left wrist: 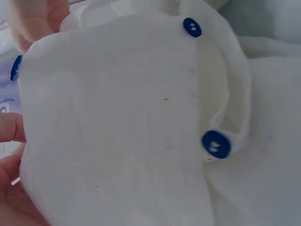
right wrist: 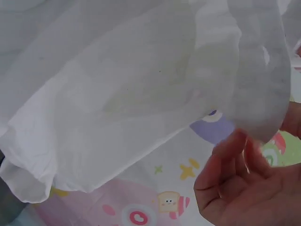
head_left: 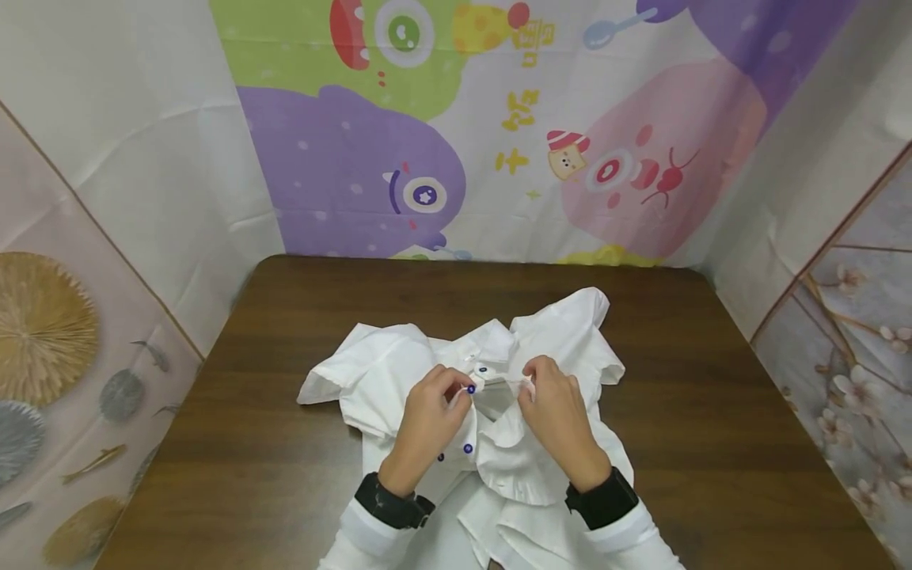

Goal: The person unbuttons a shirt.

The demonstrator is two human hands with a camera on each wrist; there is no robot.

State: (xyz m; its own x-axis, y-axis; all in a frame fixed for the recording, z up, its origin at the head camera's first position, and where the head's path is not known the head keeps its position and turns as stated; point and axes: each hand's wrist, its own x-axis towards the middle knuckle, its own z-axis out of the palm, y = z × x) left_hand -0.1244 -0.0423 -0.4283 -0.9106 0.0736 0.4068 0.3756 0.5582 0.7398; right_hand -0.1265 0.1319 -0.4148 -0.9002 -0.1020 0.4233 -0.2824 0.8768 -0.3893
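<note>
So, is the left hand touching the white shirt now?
Touching. The head view shows the left hand pinching the white shirt at its front edge near a blue button.

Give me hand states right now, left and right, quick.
Left hand: fingers curled, pinching the white shirt at its blue-buttoned edge.
Right hand: fingers curled, pinching the shirt's other front edge.

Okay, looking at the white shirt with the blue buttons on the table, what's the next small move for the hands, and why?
Probably bring the two front edges together at the collar. The left hand pinches the placket of the white shirt by the top blue button, the right hand pinches the opposite edge, and a gap shows between them.
</note>
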